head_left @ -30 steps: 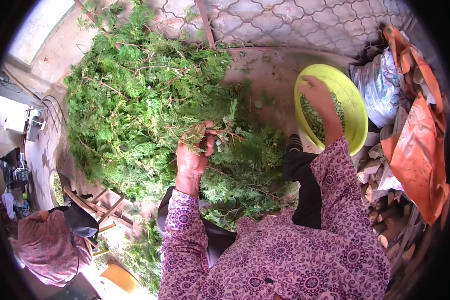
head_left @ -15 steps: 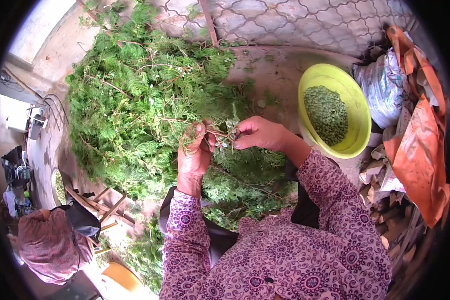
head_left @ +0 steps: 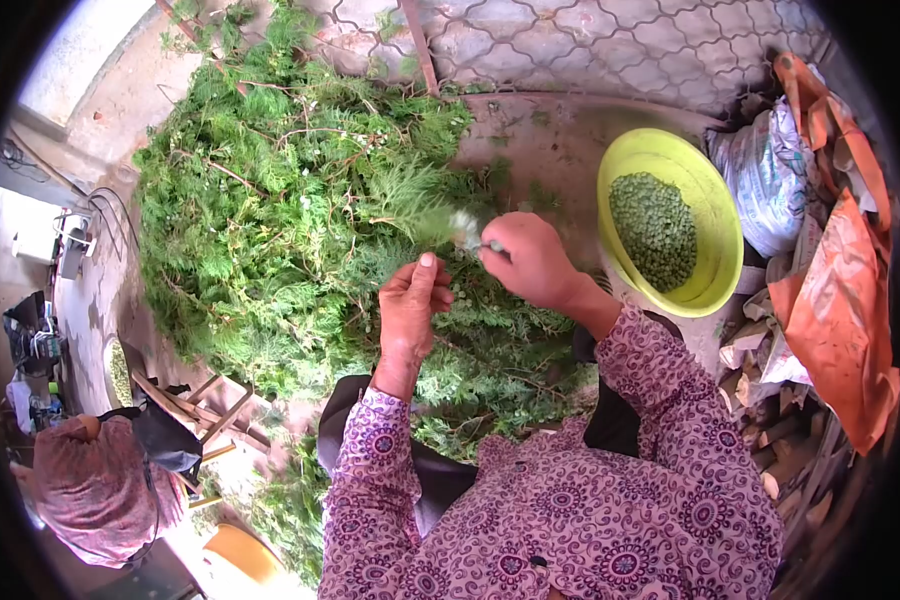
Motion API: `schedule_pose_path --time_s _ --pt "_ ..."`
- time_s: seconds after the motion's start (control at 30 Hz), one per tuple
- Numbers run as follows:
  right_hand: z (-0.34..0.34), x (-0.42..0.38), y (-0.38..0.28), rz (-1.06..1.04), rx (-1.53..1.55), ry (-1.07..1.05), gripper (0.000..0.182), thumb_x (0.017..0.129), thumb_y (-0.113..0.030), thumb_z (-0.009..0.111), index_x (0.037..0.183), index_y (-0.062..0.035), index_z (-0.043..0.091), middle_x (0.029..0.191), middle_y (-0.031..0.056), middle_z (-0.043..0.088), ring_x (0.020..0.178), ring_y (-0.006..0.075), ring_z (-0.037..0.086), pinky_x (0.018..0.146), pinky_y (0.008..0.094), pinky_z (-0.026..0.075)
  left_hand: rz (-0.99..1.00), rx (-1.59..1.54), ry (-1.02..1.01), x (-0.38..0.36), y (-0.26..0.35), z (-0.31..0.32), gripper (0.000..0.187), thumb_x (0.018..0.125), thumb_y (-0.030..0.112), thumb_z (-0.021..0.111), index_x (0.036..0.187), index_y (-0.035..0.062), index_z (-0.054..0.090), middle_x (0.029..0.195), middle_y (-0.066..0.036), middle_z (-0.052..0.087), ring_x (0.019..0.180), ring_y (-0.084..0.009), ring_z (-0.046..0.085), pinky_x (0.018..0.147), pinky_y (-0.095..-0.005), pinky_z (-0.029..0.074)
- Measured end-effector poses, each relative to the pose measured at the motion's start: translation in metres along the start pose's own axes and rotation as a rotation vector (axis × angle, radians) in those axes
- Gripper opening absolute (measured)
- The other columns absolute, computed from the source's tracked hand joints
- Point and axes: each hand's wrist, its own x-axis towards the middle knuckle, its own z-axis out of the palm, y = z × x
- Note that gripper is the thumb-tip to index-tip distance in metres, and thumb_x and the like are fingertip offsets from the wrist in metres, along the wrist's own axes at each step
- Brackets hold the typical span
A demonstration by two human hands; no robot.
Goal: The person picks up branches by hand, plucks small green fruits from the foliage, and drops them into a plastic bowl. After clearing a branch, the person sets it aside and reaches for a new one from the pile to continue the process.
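Right hand (head_left: 532,262) curled, pinching blurred sprig (head_left: 464,229); left hand (head_left: 410,305) near it, thumb pressed against fingers.

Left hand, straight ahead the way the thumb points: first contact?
Probably the blurred green sprig by the right hand. Depth is unclear; left hand could pass under or over it, then meet the branch pile.

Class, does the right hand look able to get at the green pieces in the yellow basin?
Probably yes: the yellow basin is open beside the right hand, and nothing visible covers the green pieces, though it seems to hold a blurred sprig.
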Motion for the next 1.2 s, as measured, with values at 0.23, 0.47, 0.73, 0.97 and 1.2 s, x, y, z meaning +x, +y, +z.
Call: schedule_pose_path --time_s 0.23,0.47,0.73,0.97,1.2 --pt "0.016 -0.013 -0.015 -0.251 -0.146 -0.084 0.015 0.064 -0.012 0.066 0.069 -0.0067 0.052 0.066 0.0060 0.051 0.065 0.0260 0.051 0.062 0.0354 0.039 -0.093 -0.278 0.052 0.003 0.006 0.006 0.023 0.078 0.024 0.065 0.083 0.0043 0.054 0.070 -0.006 0.059 0.054 -0.0141 0.056 0.048 -0.0256 0.046" --pt "-0.002 -0.005 -0.015 0.232 0.368 -0.166 0.025 0.073 -0.019 0.066 0.088 -0.0010 0.057 0.078 0.0090 0.056 0.067 0.0169 0.057 0.059 0.0270 0.045 -0.036 -0.329 0.151 0.003 0.002 0.005 0.013 0.079 0.011 0.062 0.074 0.0067 0.051 0.071 -0.005 0.059 0.059 -0.0117 0.056 0.054 -0.0243 0.046" --pt "0.011 -0.005 -0.019 0.017 0.162 -0.093 0.023 0.063 -0.008 0.065 0.084 -0.0043 0.056 0.079 0.0112 0.055 0.075 0.0298 0.054 0.065 0.0372 0.044 0.004 -0.189 0.009 0.007 -0.009 0.005 0.026 0.079 0.009 0.062 0.062 0.0110 0.043 0.067 -0.003 0.056 0.054 -0.0077 0.050 0.050 -0.0213 0.039" --pt "0.017 -0.004 -0.023 0.026 0.107 -0.132 0.017 0.065 -0.011 0.061 0.080 -0.0055 0.054 0.072 0.0101 0.053 0.067 0.0280 0.052 0.058 0.0363 0.041 0.073 -0.146 0.003 -0.001 -0.006 0.011 0.024 0.080 0.008 0.060 0.063 0.0100 0.043 0.061 0.001 0.050 0.051 -0.0058 0.042 0.045 -0.0208 0.033" --pt "-0.008 0.005 -0.026 0.630 1.111 -0.484 0.010 0.076 -0.008 0.054 0.083 -0.0008 0.054 0.074 0.0039 0.057 0.063 0.0112 0.053 0.054 0.0232 0.043 0.030 -0.170 0.114 0.007 -0.003 -0.002 0.012 0.082 0.009 0.058 0.072 0.0053 0.051 0.066 -0.001 0.056 0.055 -0.0072 0.049 0.049 -0.0208 0.039"
